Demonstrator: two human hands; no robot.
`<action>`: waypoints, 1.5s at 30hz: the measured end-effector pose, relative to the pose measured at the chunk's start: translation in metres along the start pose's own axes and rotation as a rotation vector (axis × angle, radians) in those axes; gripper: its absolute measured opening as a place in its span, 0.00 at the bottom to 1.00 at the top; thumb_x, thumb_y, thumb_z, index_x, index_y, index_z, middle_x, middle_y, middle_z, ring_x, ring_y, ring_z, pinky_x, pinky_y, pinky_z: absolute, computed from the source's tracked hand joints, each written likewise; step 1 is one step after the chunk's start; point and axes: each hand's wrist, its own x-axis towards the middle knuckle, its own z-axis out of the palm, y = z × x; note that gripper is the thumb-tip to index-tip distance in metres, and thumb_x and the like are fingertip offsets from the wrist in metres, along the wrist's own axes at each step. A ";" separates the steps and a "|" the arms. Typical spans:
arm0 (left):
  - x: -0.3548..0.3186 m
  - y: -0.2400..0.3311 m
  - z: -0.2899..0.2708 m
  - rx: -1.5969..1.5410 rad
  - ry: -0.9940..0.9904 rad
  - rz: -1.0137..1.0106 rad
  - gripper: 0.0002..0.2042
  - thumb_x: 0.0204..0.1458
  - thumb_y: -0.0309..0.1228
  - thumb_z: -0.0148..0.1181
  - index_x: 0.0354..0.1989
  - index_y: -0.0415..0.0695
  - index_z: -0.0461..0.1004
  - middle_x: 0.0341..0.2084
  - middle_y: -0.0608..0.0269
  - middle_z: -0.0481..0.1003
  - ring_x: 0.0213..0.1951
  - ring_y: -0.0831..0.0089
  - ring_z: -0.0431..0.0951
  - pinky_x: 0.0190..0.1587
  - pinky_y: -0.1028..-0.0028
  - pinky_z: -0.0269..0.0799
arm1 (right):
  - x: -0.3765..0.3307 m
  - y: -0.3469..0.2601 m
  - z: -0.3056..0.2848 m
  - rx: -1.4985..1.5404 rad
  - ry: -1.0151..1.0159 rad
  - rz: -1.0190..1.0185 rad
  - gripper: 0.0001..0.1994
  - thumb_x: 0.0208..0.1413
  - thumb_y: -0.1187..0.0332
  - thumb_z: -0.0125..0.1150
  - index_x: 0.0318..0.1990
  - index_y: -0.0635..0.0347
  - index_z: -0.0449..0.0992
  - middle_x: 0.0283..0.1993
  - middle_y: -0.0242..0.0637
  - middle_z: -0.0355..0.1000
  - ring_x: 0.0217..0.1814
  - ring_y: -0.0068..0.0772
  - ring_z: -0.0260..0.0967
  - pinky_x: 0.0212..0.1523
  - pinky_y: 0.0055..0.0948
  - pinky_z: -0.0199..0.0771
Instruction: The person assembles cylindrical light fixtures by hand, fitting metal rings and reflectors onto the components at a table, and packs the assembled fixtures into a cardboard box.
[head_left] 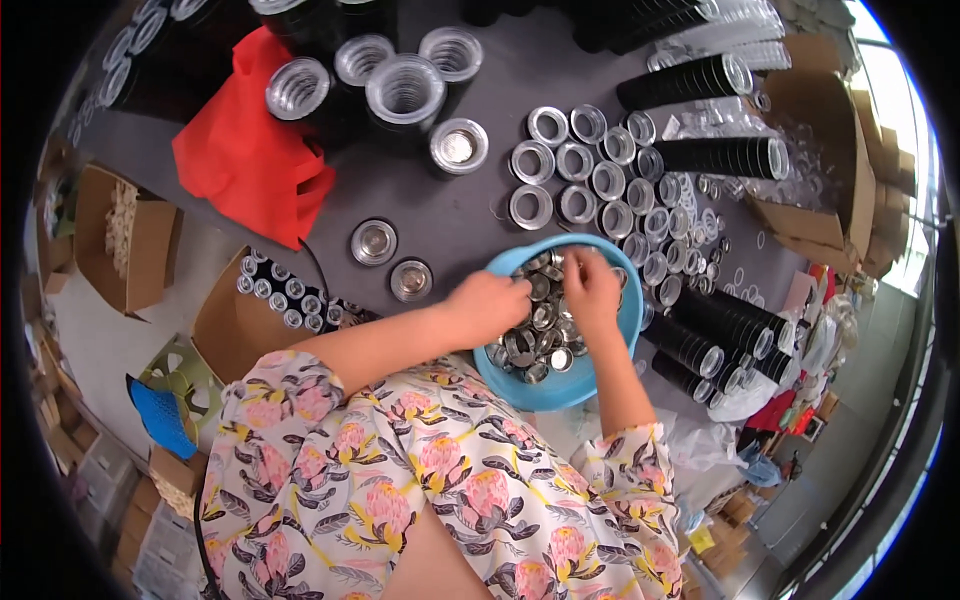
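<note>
A light blue basin (628, 325) sits at the table's near edge, against my body. Many small, shiny metal cup-shaped caps (545, 318) lie jumbled inside it. Over the basin's left side, my left hand (490, 308) has its fingers curled in; anything they grip is hidden. My right hand (593, 290) dips into the basin's far right part with fingers pinched together among the caps. What it holds cannot be made out. Left of the basin, two round clear-rimmed pieces with metallic centres, a nearer one (411, 280) and a farther one (374, 242), rest on the grey table.
Several clear rings (532, 161) stand in rows beyond the basin. Black stacked cups (405, 92) rise at the back, beside a red cloth (255, 140). More black stacks (690, 335) lie at right. Cardboard boxes stand right (815, 150) and left (150, 245).
</note>
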 end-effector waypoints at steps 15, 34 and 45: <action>-0.012 0.036 0.035 0.560 -0.288 0.027 0.11 0.42 0.33 0.53 0.31 0.44 0.78 0.28 0.66 0.73 0.41 0.67 0.66 0.41 0.68 0.57 | -0.113 0.017 0.028 0.061 -0.197 -0.032 0.11 0.46 0.72 0.57 0.40 0.56 0.74 0.42 0.33 0.72 0.31 0.40 0.72 0.28 0.31 0.72; -0.016 0.031 0.022 0.224 -0.077 -0.063 0.15 0.37 0.32 0.59 0.36 0.44 0.71 0.34 0.60 0.67 0.35 0.64 0.70 0.38 0.69 0.63 | -0.105 0.023 0.056 -0.496 -0.468 0.006 0.11 0.42 0.67 0.58 0.35 0.56 0.73 0.39 0.37 0.70 0.27 0.43 0.72 0.25 0.40 0.70; -0.034 -0.045 -0.058 -0.559 0.876 -0.593 0.05 0.41 0.24 0.64 0.28 0.41 0.77 0.38 0.63 0.71 0.32 0.76 0.71 0.33 0.80 0.65 | -0.107 0.023 0.059 -0.551 -0.422 -0.072 0.06 0.46 0.69 0.54 0.33 0.56 0.71 0.36 0.37 0.68 0.24 0.41 0.72 0.23 0.38 0.72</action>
